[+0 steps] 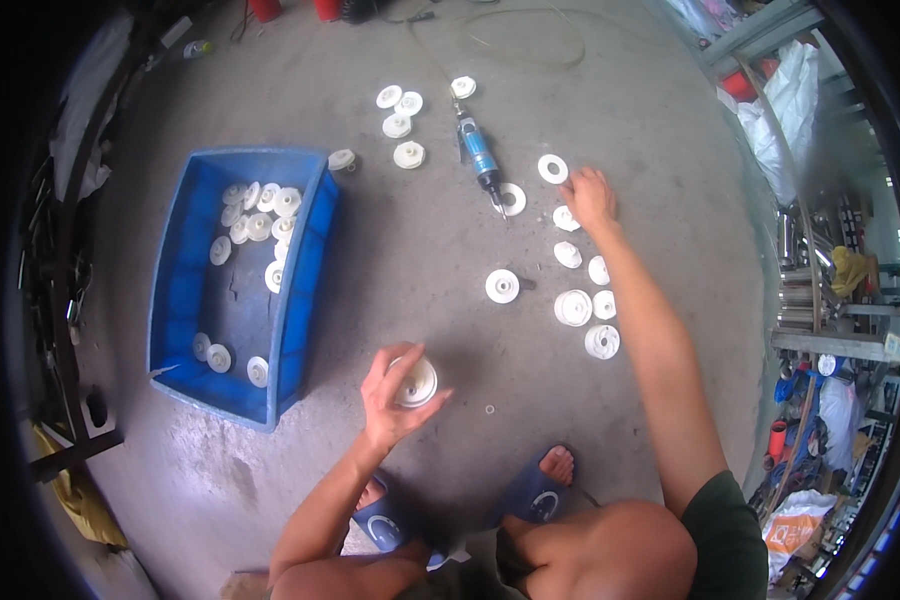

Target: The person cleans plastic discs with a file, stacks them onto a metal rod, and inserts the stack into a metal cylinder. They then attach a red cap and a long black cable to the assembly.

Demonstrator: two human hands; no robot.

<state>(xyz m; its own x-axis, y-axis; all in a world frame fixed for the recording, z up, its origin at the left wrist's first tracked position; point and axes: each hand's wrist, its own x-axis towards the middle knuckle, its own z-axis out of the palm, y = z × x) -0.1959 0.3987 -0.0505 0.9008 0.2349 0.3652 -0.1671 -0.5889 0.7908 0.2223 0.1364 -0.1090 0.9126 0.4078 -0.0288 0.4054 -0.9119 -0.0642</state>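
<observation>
My left hand [388, 400] holds a round white plastic part [419, 384] above the floor, thumb and fingers around its rim. Farther right, my right hand [591, 200] is reached out, its bent fingers closed at the right edge of a flat white ring [552, 169]; the fingertips are partly hidden. Beneath that hand lies a white faceted part [565, 218], with several more white wheel-like parts [573, 308] grouped nearer me. A single white disc with a raised hub [502, 286] rests on the floor between my hands.
At the left stands a blue plastic crate [315, 235] with several white discs inside. A blue-and-black air tool [478, 152] lies ahead, its tip over another white ring [511, 199]. More white parts [408, 154] lie at the back. Metal racks [840, 346] and bags line the right.
</observation>
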